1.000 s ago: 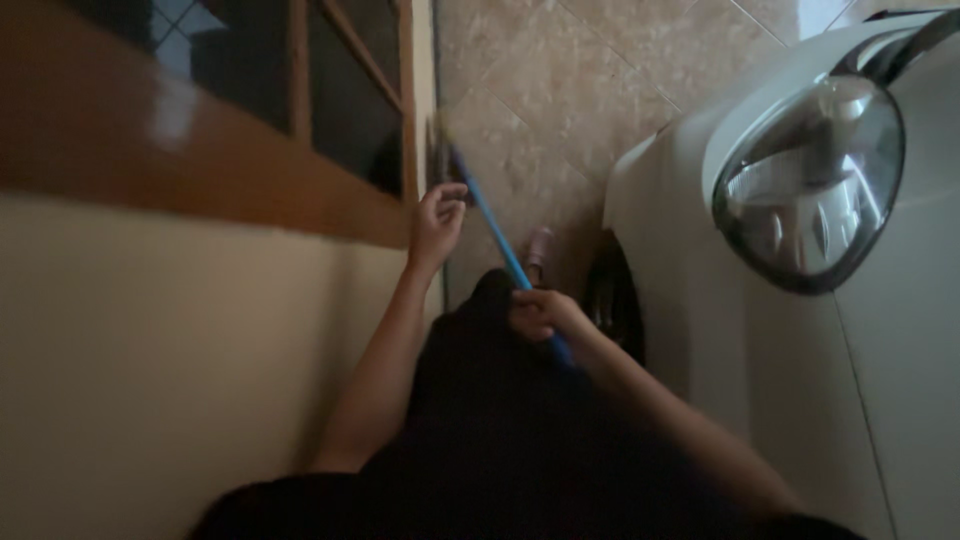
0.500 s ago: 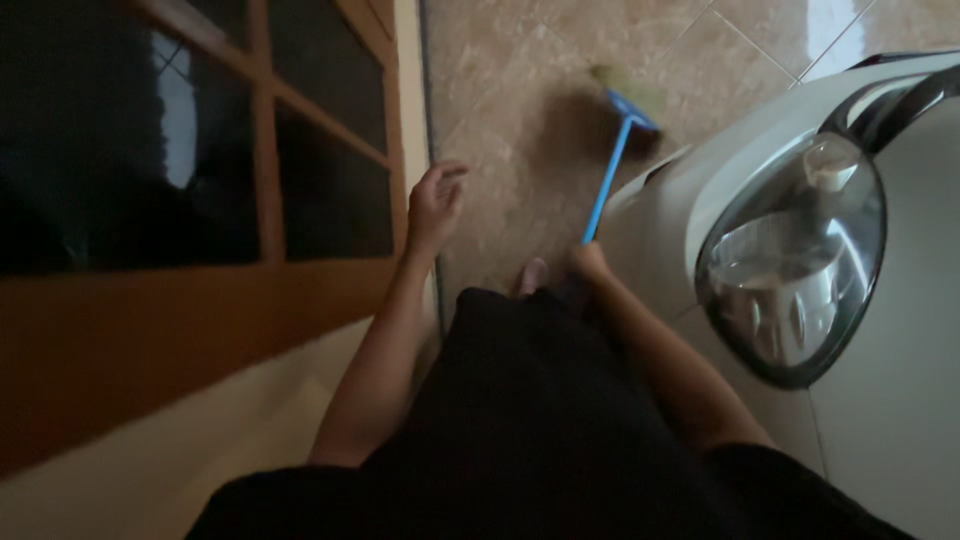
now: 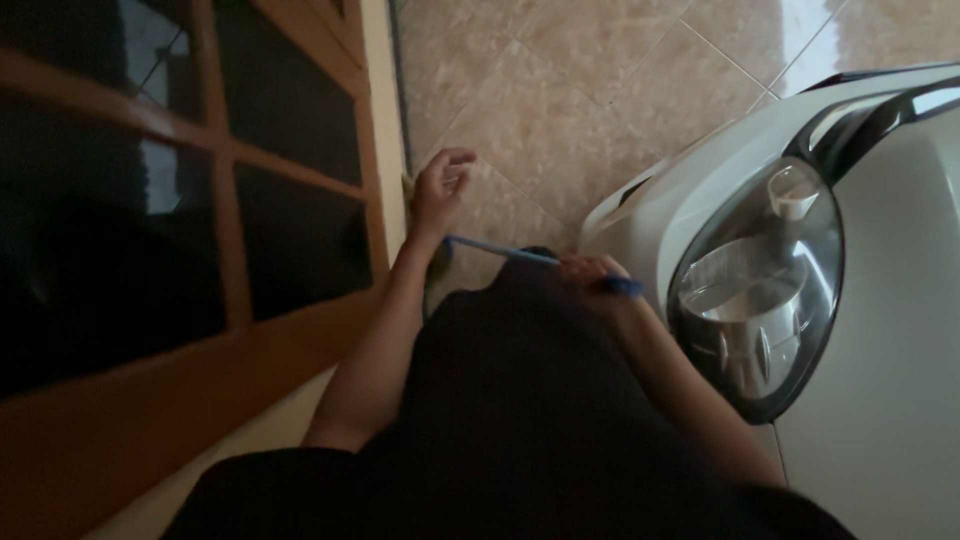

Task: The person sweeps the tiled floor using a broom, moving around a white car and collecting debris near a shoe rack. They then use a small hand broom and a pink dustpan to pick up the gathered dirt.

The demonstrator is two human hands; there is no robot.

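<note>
1. Broom handle [image 3: 500,251]: a thin blue stick that lies nearly level across the middle of the view, above the person's dark clothing [image 3: 520,420]. It runs from the right hand toward the left forearm.
2. Its near end pokes out past the right hand [image 3: 590,275] as a short blue stub, just beside the white car.
3. Its far end reaches the left wrist area, where a blurred, pale brush head [image 3: 437,272] seems to hang low against the wall; the shape there is too dim to make out.
4. The right hand is wrapped around the handle, fingers curled over it and pressed together in a fist-like grip.
5. The left hand [image 3: 438,186] is raised and holds nothing. Its fingers are loosely spread and bent, with the fingertips near the edge of the wooden frame.
6. Whether the left hand touches the frame cannot be told.
7. On the left stands a brown wooden window frame [image 3: 225,240] with dark glass panes, set in a cream wall [image 3: 385,120].
8. On the right is the front of a white car [image 3: 880,420], with a large rounded headlight [image 3: 755,290] close to the right forearm.
9. Beige marbled floor tiles [image 3: 590,90] fill the gap between wall and car.
</note>
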